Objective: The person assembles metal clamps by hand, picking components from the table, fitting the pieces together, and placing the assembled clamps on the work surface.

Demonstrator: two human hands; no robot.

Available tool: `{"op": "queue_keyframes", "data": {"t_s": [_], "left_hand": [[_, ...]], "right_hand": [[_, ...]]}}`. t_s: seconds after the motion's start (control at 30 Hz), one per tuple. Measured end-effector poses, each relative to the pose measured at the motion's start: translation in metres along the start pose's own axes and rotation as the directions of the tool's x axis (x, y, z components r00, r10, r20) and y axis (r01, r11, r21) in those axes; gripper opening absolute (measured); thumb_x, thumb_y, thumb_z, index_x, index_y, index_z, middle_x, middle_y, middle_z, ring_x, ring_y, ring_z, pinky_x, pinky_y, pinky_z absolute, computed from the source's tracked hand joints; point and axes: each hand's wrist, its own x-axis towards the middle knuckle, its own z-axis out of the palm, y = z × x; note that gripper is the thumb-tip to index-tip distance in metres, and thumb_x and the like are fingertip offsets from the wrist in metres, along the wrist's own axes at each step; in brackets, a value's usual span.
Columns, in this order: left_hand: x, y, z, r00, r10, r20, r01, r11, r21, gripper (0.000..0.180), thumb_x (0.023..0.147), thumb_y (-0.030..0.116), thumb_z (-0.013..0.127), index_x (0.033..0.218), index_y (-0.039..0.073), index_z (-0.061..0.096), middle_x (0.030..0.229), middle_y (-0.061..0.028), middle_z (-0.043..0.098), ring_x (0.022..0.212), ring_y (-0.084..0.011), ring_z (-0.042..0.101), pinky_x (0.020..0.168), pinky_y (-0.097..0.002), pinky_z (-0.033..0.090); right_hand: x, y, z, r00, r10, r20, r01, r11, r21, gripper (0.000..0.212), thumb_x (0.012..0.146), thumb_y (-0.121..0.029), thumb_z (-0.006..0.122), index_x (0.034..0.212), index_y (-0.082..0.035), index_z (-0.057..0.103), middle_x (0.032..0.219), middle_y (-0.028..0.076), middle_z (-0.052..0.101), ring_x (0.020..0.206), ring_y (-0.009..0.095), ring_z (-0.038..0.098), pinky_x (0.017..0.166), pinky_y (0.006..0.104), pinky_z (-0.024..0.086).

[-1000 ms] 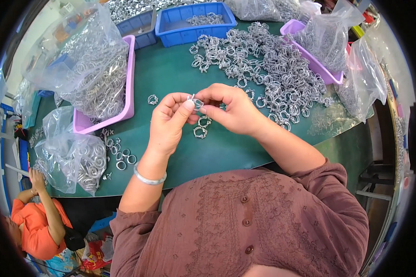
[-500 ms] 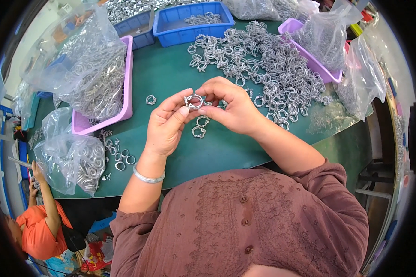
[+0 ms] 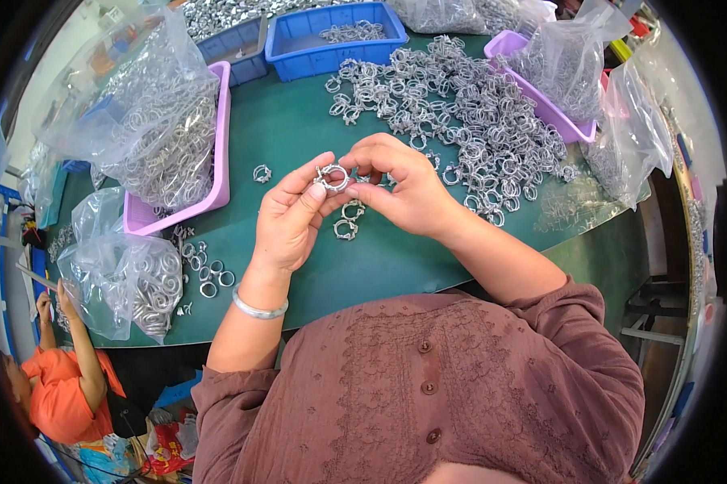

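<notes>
In front of my chest, a silver-grey metal ring clamp is raised over the green table. My left hand pinches its left side, where a small fitting sticks out, between thumb and fingertips. The thumb and fingers of my right hand close around its right edge; whether something else sits in that palm is hidden. Just below the hands, two more clamps lie on the table. A single clamp rests left of my left hand. A big heap of clamps spreads beyond my right hand.
A purple tray with a bag of rings stands left, beside a plastic bag of metal rings and several loose rings. Blue bins and another purple tray line the back. A person in orange is at lower left.
The ring clamp has tilted so its round opening faces up more fully, and my fingertips have shifted slightly on it. At lower left, the other person's arms have moved a little.
</notes>
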Motion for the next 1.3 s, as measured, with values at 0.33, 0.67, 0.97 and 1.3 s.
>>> {"op": "queue_keyframes", "data": {"t_s": [0.33, 0.67, 0.97, 1.3], "left_hand": [[0.0012, 0.0003, -0.0035, 0.999, -0.05, -0.001, 0.05, 0.997, -0.065, 0.033, 0.089, 0.008, 0.043, 0.12, -0.001, 0.043, 0.109, -0.0141, 0.054, 0.1, -0.0234, 0.054, 0.087, -0.0358, 0.046], [0.0012, -0.0005, -0.0026, 0.992, -0.124, -0.016, 0.122, 0.988, -0.095, 0.034, 0.09, 0.013, 0.042, 0.12, -0.003, 0.041, 0.113, -0.0146, 0.052, 0.101, -0.0245, 0.054, 0.087, -0.0358, 0.046], [0.0021, -0.0009, -0.0018, 0.988, -0.151, -0.02, 0.148, 0.981, -0.123, 0.033, 0.09, 0.014, 0.041, 0.12, 0.0, 0.041, 0.108, -0.0137, 0.054, 0.096, -0.024, 0.057, 0.084, -0.0356, 0.047], [0.0024, -0.0012, -0.0016, 0.986, -0.157, -0.054, 0.15, 0.981, -0.12, 0.023, 0.09, 0.013, 0.041, 0.109, 0.001, 0.047, 0.103, -0.0133, 0.056, 0.093, -0.0236, 0.058, 0.083, -0.0357, 0.047]], "right_hand": [[0.0009, -0.0003, 0.0011, 1.0, 0.028, 0.007, -0.028, 0.999, 0.04, 0.021, 0.07, -0.001, 0.063, 0.09, -0.004, 0.059, 0.089, 0.006, 0.054, 0.071, 0.014, 0.054, 0.058, 0.0241, 0.044], [0.0015, -0.0003, 0.0004, 1.0, 0.021, 0.011, -0.022, 0.997, 0.069, 0.016, 0.072, -0.002, 0.061, 0.088, -0.002, 0.058, 0.086, 0.007, 0.055, 0.069, 0.014, 0.055, 0.059, 0.0243, 0.045], [0.0014, -0.0011, 0.0003, 0.998, 0.064, 0.011, -0.065, 0.994, 0.084, 0.012, 0.075, -0.002, 0.059, 0.087, 0.0, 0.058, 0.084, 0.007, 0.055, 0.069, 0.013, 0.056, 0.061, 0.024, 0.045], [0.0012, -0.0007, 0.0012, 0.986, 0.167, 0.015, -0.167, 0.976, 0.139, 0.011, 0.077, -0.005, 0.06, 0.086, 0.0, 0.06, 0.083, 0.006, 0.055, 0.068, 0.01, 0.054, 0.059, 0.0217, 0.044]]}}
